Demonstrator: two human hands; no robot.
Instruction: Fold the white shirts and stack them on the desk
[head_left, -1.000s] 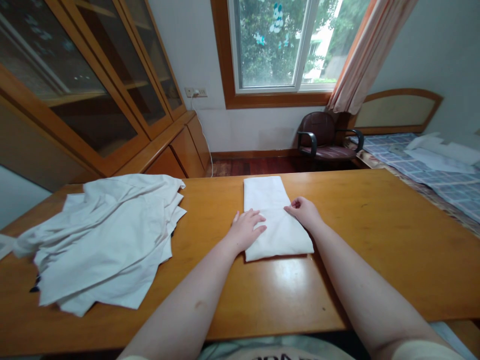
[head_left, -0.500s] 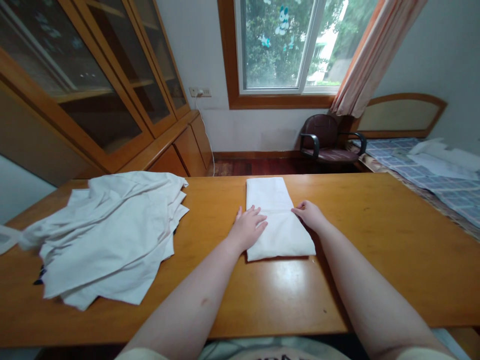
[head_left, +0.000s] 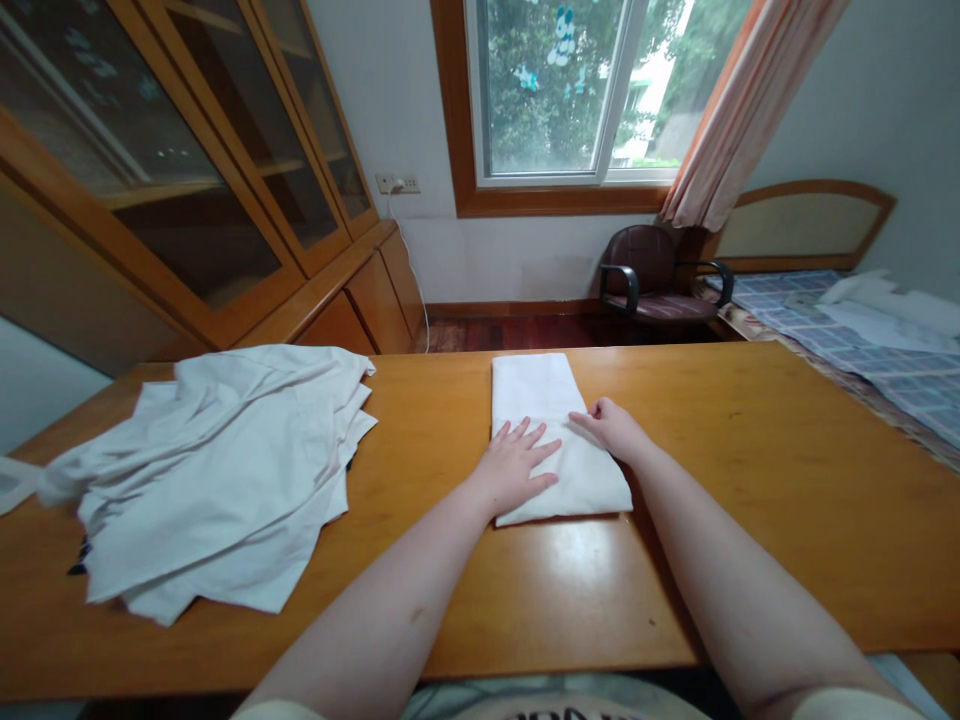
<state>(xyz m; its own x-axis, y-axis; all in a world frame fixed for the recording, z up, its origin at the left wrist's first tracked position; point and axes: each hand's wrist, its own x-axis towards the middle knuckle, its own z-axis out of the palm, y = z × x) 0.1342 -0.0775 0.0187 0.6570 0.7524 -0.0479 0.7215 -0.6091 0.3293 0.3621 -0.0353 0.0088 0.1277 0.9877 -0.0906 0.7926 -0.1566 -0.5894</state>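
Note:
A white cloth (head_left: 534, 380), folded into a long flat bundle, lies on the table in front of me, its near end wider than its far end. My left hand (head_left: 517, 468) rests flat on the cloth's near half, palm down and fingers spread. At the cloth's right edge is my right hand (head_left: 616, 432), its thumb over the fabric beside a crosswise crease and its other fingers curled at the edge, pinching it. Those curled fingertips are partly hidden. To the left, a loose pile of white cloths (head_left: 225, 470) lies rumpled, apart from both hands.
The wooden table (head_left: 750, 480) spans the view. A glass-door cabinet (head_left: 292, 240) stands at the left. Beyond the table are a dark armchair (head_left: 649, 270) beneath a window (head_left: 555, 110) and a bed (head_left: 847, 310) with a checked cover at the right.
My left hand has slid right, farther onto the cloth, with its fingers spreading. My right hand has shifted slightly left, and its thumb now reaches over the cloth. The pile has stayed put.

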